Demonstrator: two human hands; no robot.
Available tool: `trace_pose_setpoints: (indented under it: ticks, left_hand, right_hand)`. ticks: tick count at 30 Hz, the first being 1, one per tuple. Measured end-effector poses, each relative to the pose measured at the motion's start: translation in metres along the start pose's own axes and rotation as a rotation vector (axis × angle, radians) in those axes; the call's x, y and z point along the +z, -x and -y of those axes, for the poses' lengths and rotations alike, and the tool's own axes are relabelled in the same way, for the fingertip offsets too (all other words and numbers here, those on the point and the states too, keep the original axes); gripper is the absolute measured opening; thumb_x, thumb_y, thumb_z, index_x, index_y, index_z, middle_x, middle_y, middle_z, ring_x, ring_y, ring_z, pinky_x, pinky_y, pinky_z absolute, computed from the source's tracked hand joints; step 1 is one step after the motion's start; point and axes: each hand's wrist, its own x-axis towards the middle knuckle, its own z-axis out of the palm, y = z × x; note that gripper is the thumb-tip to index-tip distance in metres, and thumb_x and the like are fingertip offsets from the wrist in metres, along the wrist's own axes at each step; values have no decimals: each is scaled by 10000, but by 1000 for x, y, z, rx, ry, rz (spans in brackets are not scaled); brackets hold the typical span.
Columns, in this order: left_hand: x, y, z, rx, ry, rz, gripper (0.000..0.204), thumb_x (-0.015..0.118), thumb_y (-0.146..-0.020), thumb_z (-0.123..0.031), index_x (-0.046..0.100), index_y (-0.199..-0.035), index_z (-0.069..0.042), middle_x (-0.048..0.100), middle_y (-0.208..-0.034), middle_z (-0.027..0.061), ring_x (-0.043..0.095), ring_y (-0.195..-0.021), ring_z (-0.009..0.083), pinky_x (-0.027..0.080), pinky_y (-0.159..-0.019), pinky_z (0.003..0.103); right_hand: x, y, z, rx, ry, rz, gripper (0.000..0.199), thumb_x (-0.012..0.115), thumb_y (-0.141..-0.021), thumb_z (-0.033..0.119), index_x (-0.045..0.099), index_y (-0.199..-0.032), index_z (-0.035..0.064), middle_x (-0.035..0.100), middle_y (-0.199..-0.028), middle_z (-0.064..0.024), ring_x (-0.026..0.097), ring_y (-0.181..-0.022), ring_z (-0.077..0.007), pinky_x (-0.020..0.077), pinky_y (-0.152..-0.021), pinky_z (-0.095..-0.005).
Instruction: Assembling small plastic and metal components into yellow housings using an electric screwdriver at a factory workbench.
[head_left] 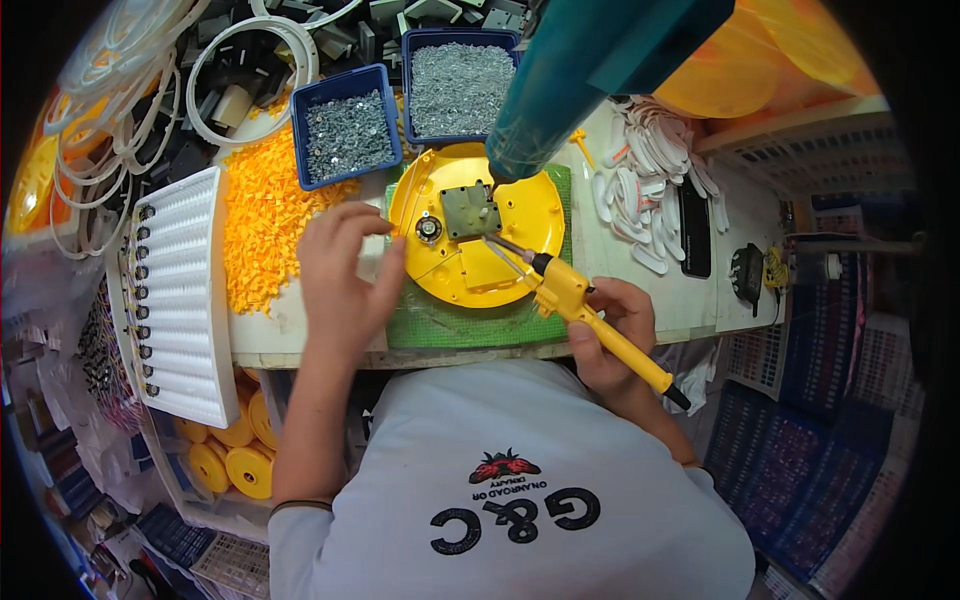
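A round yellow plastic base (pixel 525 230) lies on a green mat (pixel 430 326) at the table's front. In its middle sits a dark grey square box (pixel 470 212), with a small round black-and-silver part (pixel 428 230) left of it. My right hand (pixel 618 335) grips a yellow soldering gun (pixel 570 290); its metal tip points at the box's lower edge. My left hand (pixel 350 265) hovers at the base's left rim, fingers apart, and I see nothing held. A teal power screwdriver (pixel 560 90) hangs down from above, its lower end over the base's upper right.
Two blue bins (pixel 347 127) of small metal parts stand behind the base. Small yellow pieces (pixel 262 220) are heaped at the left, beside a white foam tray (pixel 180 300) with round parts. White plastic pieces (pixel 650 180) and a black phone-like slab (pixel 696 230) lie at the right.
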Motion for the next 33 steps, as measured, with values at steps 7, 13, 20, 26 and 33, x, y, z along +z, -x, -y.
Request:
trace_pose_setpoints:
  ticks: [7,13,20,26,33]
  left_hand:
    - [4,-36,-6,183,-258,134,98,778,-835,-172,718,-867,-102,626,-907,41,602,-877,261,438,-792,414]
    - [29,-52,-7,150,-418,237,112,768,-850,-211,747,-869,-103,626,-898,45,614,-908,259,431,-801,423]
    - [31,-60,-9,114,-296,221,109,755,-879,-203,748,-891,-94,678,-950,48,641,-939,254,442,-815,420]
    - [15,-34,-48,1,102,327,74,756,-891,-85,714,-931,-39,701,-861,110,687,-776,305,532,-689,396]
    - [38,2,-60,176,131,381,132,778,-837,-53,709,-947,-75,672,-880,81,656,-795,304,509,-703,414]
  right_hand:
    - [-13,3,-1,105,-157,-21,463,704,-827,87,581,-1250,-56,701,-965,-133,678,-776,-172,558,-744,-288]
    - [-21,16,-3,72,-113,-85,451,702,-828,79,580,-1237,-69,700,-965,-136,674,-776,-166,555,-734,-286]
    - [-34,32,-1,131,-102,-171,409,706,-835,67,584,-1205,-58,701,-939,-131,662,-764,-154,556,-714,-281]
    - [-44,44,-1,114,-30,-100,393,729,-828,48,587,-1184,-38,681,-798,-94,645,-671,-146,549,-648,-283]
    - [-40,36,12,10,79,-20,333,749,-820,45,581,-1101,-10,668,-755,-85,635,-585,-153,538,-584,-285]
